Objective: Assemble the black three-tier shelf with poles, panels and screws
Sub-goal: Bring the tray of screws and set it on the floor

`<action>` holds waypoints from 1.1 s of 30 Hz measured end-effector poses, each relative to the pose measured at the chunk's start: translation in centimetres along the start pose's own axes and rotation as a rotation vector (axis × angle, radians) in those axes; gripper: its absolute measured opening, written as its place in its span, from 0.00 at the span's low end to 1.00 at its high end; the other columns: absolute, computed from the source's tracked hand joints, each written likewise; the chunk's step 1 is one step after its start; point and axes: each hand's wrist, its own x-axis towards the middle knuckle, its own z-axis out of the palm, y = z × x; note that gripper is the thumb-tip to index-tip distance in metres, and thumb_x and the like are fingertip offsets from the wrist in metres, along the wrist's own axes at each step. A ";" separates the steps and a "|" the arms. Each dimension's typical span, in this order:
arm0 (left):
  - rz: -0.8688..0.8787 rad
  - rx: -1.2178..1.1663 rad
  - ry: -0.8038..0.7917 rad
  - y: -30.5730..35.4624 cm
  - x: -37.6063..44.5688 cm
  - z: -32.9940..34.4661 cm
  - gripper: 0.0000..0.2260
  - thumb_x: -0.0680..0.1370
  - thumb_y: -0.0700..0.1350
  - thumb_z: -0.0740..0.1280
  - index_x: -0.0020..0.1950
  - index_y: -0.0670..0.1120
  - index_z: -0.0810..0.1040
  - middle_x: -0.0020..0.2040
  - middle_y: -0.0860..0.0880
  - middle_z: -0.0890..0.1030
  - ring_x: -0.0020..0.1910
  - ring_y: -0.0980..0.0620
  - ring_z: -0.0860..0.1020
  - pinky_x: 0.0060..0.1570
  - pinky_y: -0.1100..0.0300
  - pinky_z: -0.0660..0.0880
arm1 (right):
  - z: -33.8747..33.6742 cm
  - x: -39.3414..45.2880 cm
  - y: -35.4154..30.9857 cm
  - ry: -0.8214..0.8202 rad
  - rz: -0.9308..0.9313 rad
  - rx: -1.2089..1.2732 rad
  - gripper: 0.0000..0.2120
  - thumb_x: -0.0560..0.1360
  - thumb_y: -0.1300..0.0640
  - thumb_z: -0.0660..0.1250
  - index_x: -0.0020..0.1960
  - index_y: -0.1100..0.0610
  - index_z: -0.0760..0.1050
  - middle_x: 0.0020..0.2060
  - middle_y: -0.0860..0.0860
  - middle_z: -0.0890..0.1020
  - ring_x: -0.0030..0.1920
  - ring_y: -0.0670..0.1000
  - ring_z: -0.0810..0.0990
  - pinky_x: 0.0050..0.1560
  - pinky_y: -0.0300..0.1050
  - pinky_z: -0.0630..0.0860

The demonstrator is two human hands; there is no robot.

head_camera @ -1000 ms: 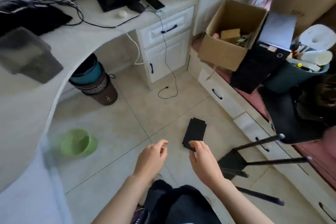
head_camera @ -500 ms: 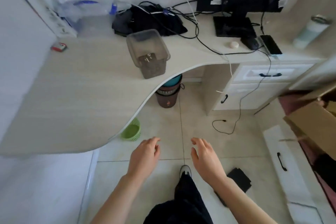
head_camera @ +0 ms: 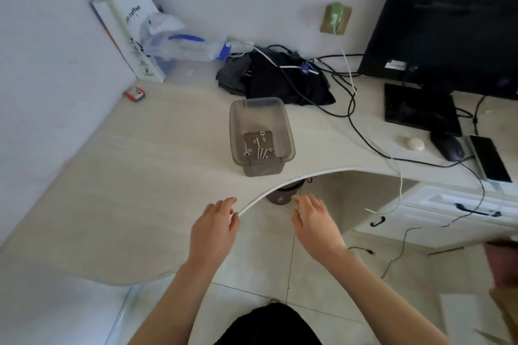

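Head view: your left hand [head_camera: 214,228] and right hand [head_camera: 315,223] hang loose, holding nothing; screws [head_camera: 260,150], perhaps washers, lie unused in the bin [head_camera: 262,137] on the tabletop [head_camera: 126,176].

In the middle of the frame, a bin [head_camera: 262,136] of smoky translucent plastic holds shiny metal screws [head_camera: 261,152]. It stands on a desk [head_camera: 126,176] with pale matt wood grain. At the upper right is a monitor [head_camera: 445,28] of matt black plastic. Lower down, the floor tiles [head_camera: 269,258] look smooth and a little glossy.

A home office corner.
I see a curved table [head_camera: 117,190] with a monitor [head_camera: 448,31], mouse [head_camera: 448,148], cables, white drawers [head_camera: 459,204] and a tiled floor [head_camera: 266,255].
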 end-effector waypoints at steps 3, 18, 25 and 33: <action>-0.002 0.025 0.035 0.9 3.0 -0.3 0.14 0.79 0.43 0.69 0.65 0.45 0.79 0.49 0.49 0.83 0.50 0.45 0.79 0.40 0.51 0.76 | -1.8 3.2 0.0 0.027 -0.006 0.035 0.15 0.80 0.61 0.60 0.66 0.61 0.72 0.59 0.57 0.77 0.60 0.59 0.72 0.57 0.50 0.71; 0.117 -0.109 -0.070 -0.1 15.7 0.7 0.22 0.81 0.47 0.67 0.73 0.42 0.71 0.74 0.47 0.70 0.74 0.45 0.66 0.71 0.49 0.68 | -1.7 13.4 -0.6 -0.097 0.736 0.828 0.16 0.80 0.52 0.63 0.65 0.59 0.70 0.47 0.53 0.81 0.46 0.53 0.80 0.48 0.52 0.80; -0.031 -0.249 -0.132 -0.4 20.1 1.0 0.30 0.79 0.37 0.68 0.79 0.42 0.60 0.79 0.44 0.61 0.74 0.41 0.67 0.72 0.47 0.67 | -1.0 15.0 -1.6 -0.209 0.926 1.251 0.10 0.81 0.55 0.63 0.55 0.62 0.74 0.43 0.59 0.82 0.41 0.57 0.83 0.41 0.50 0.81; -0.159 -0.461 -0.050 0.1 19.2 2.5 0.38 0.76 0.35 0.71 0.80 0.43 0.56 0.76 0.42 0.62 0.72 0.45 0.67 0.67 0.51 0.71 | -1.6 16.3 -0.8 -0.162 0.879 1.189 0.10 0.83 0.56 0.61 0.54 0.63 0.73 0.43 0.58 0.83 0.41 0.58 0.87 0.46 0.54 0.83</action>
